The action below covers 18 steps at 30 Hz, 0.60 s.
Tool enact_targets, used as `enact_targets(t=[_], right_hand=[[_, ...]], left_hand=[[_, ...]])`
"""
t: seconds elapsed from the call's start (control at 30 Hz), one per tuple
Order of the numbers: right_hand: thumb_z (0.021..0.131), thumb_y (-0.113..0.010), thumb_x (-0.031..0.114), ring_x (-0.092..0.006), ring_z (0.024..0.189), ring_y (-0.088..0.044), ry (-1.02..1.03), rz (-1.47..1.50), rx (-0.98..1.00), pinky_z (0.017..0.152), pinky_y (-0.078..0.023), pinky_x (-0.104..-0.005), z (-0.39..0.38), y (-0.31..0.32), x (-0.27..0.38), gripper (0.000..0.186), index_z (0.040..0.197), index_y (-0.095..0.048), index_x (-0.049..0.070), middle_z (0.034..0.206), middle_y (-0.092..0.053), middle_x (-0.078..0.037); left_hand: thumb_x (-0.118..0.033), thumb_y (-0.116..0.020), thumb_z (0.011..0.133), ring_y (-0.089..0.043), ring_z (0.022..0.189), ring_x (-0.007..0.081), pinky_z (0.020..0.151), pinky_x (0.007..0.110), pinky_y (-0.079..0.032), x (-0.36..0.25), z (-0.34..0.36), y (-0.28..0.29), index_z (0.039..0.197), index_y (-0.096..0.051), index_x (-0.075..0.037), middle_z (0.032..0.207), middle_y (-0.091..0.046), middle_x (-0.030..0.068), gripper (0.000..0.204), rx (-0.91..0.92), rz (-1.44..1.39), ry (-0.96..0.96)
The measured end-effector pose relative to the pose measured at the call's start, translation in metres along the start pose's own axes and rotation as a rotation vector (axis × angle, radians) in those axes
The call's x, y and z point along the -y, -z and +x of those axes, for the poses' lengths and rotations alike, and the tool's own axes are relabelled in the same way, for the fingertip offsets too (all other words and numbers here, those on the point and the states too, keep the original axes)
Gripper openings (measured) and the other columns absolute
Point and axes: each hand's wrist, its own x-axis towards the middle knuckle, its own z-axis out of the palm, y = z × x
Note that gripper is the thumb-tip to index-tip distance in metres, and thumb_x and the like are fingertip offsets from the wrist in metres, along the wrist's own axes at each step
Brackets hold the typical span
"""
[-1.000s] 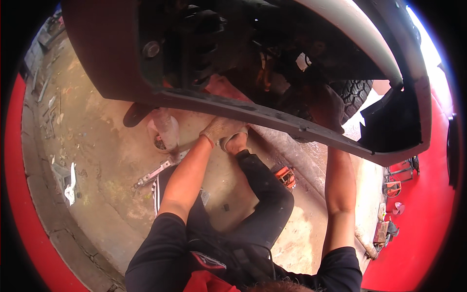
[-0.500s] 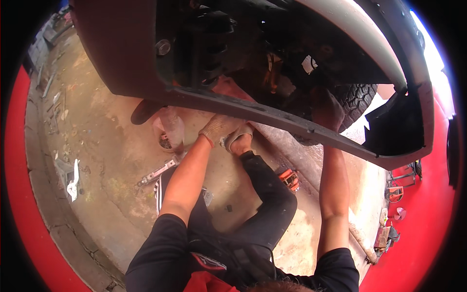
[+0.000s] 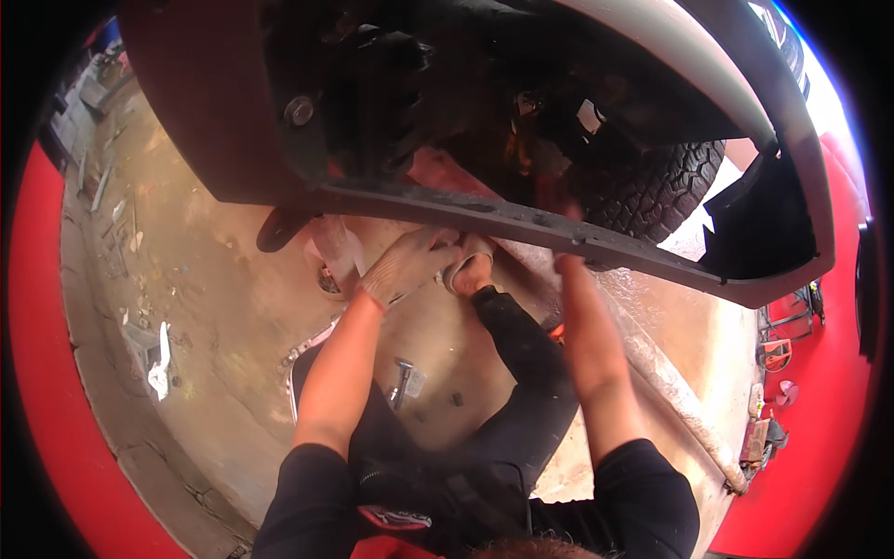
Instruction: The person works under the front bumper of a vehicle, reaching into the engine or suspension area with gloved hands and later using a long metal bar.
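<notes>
A vehicle's dark bumper [image 3: 438, 214] spans the upper part of the head view, with its lower edge above my hands. My left hand [image 3: 405, 265] is just under that edge, beside my sandalled foot [image 3: 473, 273]. Its fingers are curled together; what they hold, if anything, is too small to make out. Behind the bumper edge, my right hand [image 3: 556, 197] reaches up into the dark space near the treaded tire [image 3: 666, 200]. It is blurred and its fingers are hidden. On the floor between my legs lies a small metal tool [image 3: 401, 384].
A long pale pole [image 3: 675, 401] runs diagonally across the floor on the right. By my left forearm stands a cut, translucent plastic container [image 3: 332, 252]. A white scrap [image 3: 160, 365] lies at far left. Assorted items [image 3: 759, 443] sit beside the red surface at right.
My left hand has drawn back slightly from under the bumper, and its fingers now show. My right arm has shifted left. The small metal tool has come into sight between my legs.
</notes>
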Motion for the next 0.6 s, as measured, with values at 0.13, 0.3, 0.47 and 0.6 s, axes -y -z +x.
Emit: enact_targets(t=[0.13,0.3,0.47,0.6], right_hand=[[0.098,-0.063,0.037,-0.0365,0.109,-0.069,0.009,0.029,-0.094,0.095,-0.052,-0.0497,-0.052,-0.138,0.039,0.035,0.125,-0.070,0.015,0.114,-0.072,-0.020],[0.098,-0.063,0.038,-0.0362,0.112,-0.068,0.068,-0.087,-0.194,0.097,-0.051,-0.0496,-0.076,-0.209,0.058,0.038,0.128,-0.069,0.015,0.117,-0.072,-0.021],[0.099,-0.060,0.043,-0.0342,0.129,-0.061,0.031,-0.045,0.062,0.110,-0.043,-0.0472,-0.050,-0.154,-0.018,0.053,0.142,-0.062,0.013,0.137,-0.065,-0.019],[0.101,-0.055,0.058,-0.0413,0.116,-0.066,0.021,0.281,0.008,0.101,-0.049,-0.0515,-0.032,-0.048,-0.010,0.053,0.111,-0.074,0.009,0.118,-0.073,-0.020]], left_hand=[[-0.031,-0.070,0.093,-0.070,0.102,0.0296,0.093,0.039,-0.053,-0.005,-0.041,0.018,0.132,-0.065,-0.002,0.111,-0.072,0.0200,0.049,0.012,0.011,0.239],[-0.036,-0.071,0.093,-0.070,0.098,0.0235,0.085,0.036,-0.056,-0.026,-0.074,0.037,0.135,-0.064,-0.001,0.110,-0.073,0.0163,0.055,-0.017,0.050,0.345],[-0.036,-0.071,0.093,-0.071,0.094,0.0213,0.083,0.035,-0.057,-0.015,-0.045,0.031,0.136,-0.063,-0.001,0.105,-0.074,0.0176,0.056,0.090,0.022,0.258],[-0.035,-0.070,0.095,-0.070,0.115,0.0324,0.101,0.039,-0.052,0.018,-0.034,0.031,0.138,-0.061,0.003,0.122,-0.073,0.0223,0.058,0.101,0.114,0.182]])
